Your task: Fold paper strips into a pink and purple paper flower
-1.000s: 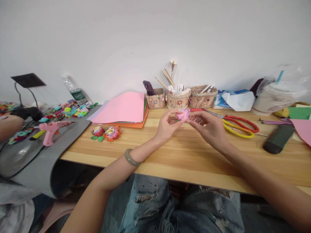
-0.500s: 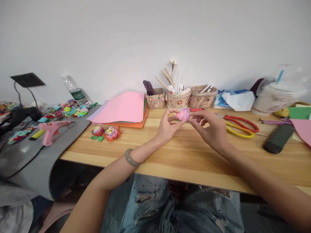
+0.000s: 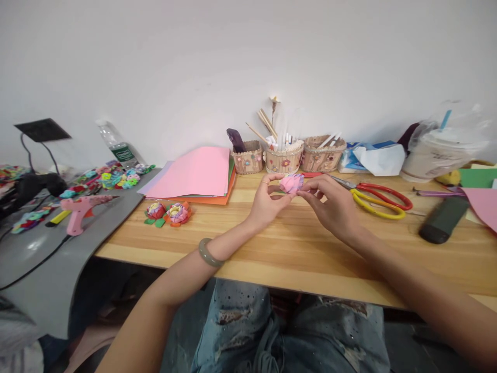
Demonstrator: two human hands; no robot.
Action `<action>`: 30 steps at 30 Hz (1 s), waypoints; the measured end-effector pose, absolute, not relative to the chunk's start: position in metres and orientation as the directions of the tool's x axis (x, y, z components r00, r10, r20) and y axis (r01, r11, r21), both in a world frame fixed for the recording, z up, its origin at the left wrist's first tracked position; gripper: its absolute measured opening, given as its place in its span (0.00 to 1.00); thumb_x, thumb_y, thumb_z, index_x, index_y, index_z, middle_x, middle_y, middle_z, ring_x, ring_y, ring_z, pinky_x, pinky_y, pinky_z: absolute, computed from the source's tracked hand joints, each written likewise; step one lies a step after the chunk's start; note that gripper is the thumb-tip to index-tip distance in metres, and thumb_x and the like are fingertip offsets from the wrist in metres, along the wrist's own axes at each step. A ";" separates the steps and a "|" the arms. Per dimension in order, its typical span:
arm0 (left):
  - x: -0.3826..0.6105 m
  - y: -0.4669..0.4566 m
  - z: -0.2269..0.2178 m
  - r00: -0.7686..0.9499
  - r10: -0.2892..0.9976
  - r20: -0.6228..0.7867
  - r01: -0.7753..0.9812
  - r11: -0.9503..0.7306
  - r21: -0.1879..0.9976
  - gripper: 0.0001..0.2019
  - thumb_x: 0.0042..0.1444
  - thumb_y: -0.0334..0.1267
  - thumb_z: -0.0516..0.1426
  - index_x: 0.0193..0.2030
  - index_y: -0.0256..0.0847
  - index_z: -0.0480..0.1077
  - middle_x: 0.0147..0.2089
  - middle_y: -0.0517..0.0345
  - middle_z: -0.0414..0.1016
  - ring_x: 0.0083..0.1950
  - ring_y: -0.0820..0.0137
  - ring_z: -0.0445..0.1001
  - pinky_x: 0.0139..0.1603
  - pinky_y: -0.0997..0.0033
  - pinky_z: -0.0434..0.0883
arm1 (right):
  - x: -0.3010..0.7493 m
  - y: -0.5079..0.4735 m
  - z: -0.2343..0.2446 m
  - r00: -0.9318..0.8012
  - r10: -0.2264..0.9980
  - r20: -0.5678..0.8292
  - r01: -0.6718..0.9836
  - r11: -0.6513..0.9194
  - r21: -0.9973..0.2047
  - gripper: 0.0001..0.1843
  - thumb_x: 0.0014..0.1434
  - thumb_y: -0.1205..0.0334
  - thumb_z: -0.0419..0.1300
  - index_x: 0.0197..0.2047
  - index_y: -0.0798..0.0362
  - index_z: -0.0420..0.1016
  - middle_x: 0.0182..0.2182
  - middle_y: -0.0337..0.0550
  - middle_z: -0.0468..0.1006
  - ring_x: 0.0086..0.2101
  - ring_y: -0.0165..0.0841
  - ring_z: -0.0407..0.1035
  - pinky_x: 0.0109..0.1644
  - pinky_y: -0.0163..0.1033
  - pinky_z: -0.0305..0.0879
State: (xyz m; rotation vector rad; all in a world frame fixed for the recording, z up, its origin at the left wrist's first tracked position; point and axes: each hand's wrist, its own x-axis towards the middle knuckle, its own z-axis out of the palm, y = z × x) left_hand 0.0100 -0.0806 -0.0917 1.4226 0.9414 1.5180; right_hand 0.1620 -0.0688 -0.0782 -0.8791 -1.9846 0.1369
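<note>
A small pink folded-paper flower (image 3: 291,182) is held above the wooden table (image 3: 295,248), pinched between both my hands. My left hand (image 3: 267,201), with a ring and a green bangle on the wrist, grips its left side with curled fingers. My right hand (image 3: 334,206) closes on its right side with fingertips. Two finished paper flowers (image 3: 169,213) with green leaves lie on the table to the left.
A stack of pink and orange paper sheets (image 3: 194,177), three woven baskets (image 3: 288,156) with sticks, red and yellow scissors (image 3: 378,198), a dark case (image 3: 442,219) and a lidded drink cup (image 3: 440,153) line the back. A pink glue gun (image 3: 79,208) and a water bottle (image 3: 118,146) lie on the grey surface at left.
My fingers have shifted slightly around the pink flower, turning it. A person's hand at the far left edge has gone out of view.
</note>
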 end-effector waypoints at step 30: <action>0.010 -0.076 -0.094 0.000 0.976 0.218 -0.346 -0.205 0.916 0.21 0.40 0.34 0.62 0.40 0.42 0.57 0.47 0.56 0.63 0.41 0.72 0.71 0.34 0.71 0.72 | 0.168 -0.059 -0.078 -0.140 0.606 0.783 0.533 0.713 -0.456 0.08 0.61 0.61 0.48 0.39 0.49 0.67 0.36 0.49 0.71 0.36 0.37 0.67 0.34 0.42 0.65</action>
